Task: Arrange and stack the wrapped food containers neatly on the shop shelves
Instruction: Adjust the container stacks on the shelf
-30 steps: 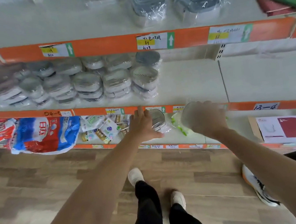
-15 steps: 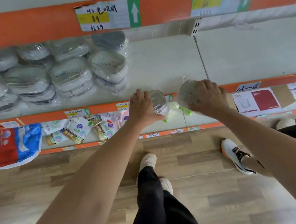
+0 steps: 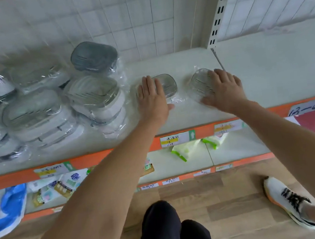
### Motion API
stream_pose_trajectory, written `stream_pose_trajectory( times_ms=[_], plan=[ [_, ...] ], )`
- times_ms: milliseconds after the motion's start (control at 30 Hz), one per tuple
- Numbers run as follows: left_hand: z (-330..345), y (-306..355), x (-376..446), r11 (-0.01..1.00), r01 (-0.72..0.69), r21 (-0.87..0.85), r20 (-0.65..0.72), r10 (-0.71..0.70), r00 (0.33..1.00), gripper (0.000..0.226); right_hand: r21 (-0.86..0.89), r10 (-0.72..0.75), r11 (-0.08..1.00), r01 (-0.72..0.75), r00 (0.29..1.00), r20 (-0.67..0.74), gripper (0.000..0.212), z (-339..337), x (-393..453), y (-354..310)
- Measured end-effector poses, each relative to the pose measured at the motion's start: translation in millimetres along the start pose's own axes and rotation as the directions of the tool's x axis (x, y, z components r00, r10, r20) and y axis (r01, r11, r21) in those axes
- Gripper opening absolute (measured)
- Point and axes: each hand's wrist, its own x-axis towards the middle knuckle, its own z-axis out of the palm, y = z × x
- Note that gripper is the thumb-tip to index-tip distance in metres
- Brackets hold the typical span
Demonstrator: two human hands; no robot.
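Observation:
Two small clear wrapped containers sit side by side on the middle shelf (image 3: 267, 80). My left hand (image 3: 151, 98) lies flat on the left container (image 3: 167, 86), fingers straight and thumb out at its near edge. My right hand (image 3: 223, 88) rests with spread fingers over the right container (image 3: 201, 82), hiding its right half. Just left of them, larger wrapped food containers (image 3: 94, 99) are stacked in several piles, one with a dark grey lid (image 3: 94, 57) at the back.
A slotted shelf upright (image 3: 218, 11) and a shelf seam stand just right of my right hand. Green-edged bags (image 3: 186, 149) and small packets (image 3: 61, 188) lie on the lower shelf. Another person's white shoe (image 3: 289, 200) is on the wooden floor at right.
Both hands rose from the shelf's front edge and set the two small containers down on the middle shelf. The view moved closer and tilted down onto that shelf.

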Motion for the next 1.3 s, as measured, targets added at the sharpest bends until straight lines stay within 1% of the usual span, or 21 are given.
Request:
stream_pose_trajectory(
  times_ms=[167, 333, 367, 467, 533, 667, 767, 833, 933, 1100, 1200, 1300],
  plan=[
    [0.5, -7.6, 47.9, 0.998, 0.061, 0.013, -0.025, -0.061, 0.998, 0.091, -0.06, -0.002, 0.998, 0.0, 1.0, -0.018, 0.09, 8.8, 48.0, -5.3],
    [0.4, -7.7, 64.0, 0.997, 0.079, 0.028, -0.004, -0.079, 0.997, 0.09, -0.089, 0.022, 0.996, -0.024, 0.999, -0.028, 0.089, 10.6, 61.1, -8.8],
    [-1.8, -7.4, 63.4, 0.996, 0.074, 0.046, 0.014, -0.075, 0.997, 0.089, -0.09, 0.032, 0.995, -0.032, 0.999, -0.003, 0.09, 8.4, 61.4, -9.4],
    [-15.3, -4.3, 57.8, 0.991, 0.054, 0.119, 0.109, -0.067, 0.992, 0.085, -0.135, 0.079, 0.989, -0.061, 0.988, 0.136, 0.093, -5.2, 61.6, -14.8],
    [-24.6, -0.4, 50.4, 0.988, 0.008, 0.155, 0.153, -0.032, 0.988, 0.081, -0.15, 0.074, 0.987, -0.05, 0.985, 0.158, 0.091, -13.5, 55.2, -22.6],
    [-34.6, 10.7, 17.9, 0.959, -0.172, 0.227, 0.071, 0.16, 0.985, 0.06, -0.068, -0.037, 0.997, 0.039, 0.998, 0.041, 0.077, -25.6, 22.8, -40.2],
    [-40.9, 14.2, -10.3, 0.928, -0.272, 0.254, 0.067, 0.264, 0.962, 0.048, -0.034, -0.049, 0.998, 0.05, 0.999, 0.022, 0.057, -36.3, -5.4, -48.3],
    [-48.3, 14.2, -28.6, 0.925, -0.297, 0.237, 0.111, 0.278, 0.954, 0.042, -0.012, -0.064, 0.998, 0.065, 0.994, 0.089, 0.051, -42.5, -23.5, -52.4],
    [-61.8, 11.7, -60.7, 0.941, -0.296, 0.166, 0.257, 0.248, 0.934, 0.035, 0.044, -0.119, 0.993, 0.112, 0.965, 0.232, 0.048, -51.3, -54.2, -59.4],
    [-91.3, 0.5, -118.4, 0.946, -0.288, 0.15, 0.463, 0.19, 0.866, 0.029, 0.089, -0.174, 0.984, 0.152, 0.923, 0.342, 0.044, -69.9, -112.1, -80.5],
    [-112.5, -2.2, -150.8, 0.938, -0.308, 0.156, 0.515, 0.189, 0.836, 0.024, 0.103, -0.227, 0.974, 0.203, 0.883, 0.41, 0.045, -85.8, -143.7, -96.2],
    [-144.9, -5.5, -170.4, 0.958, -0.279, 0.074, 0.521, 0.202, 0.83, 0.02, 0.13, -0.276, 0.961, 0.244, 0.856, 0.437, 0.045, -111.2, -160.9, -111.0]
  ],
)
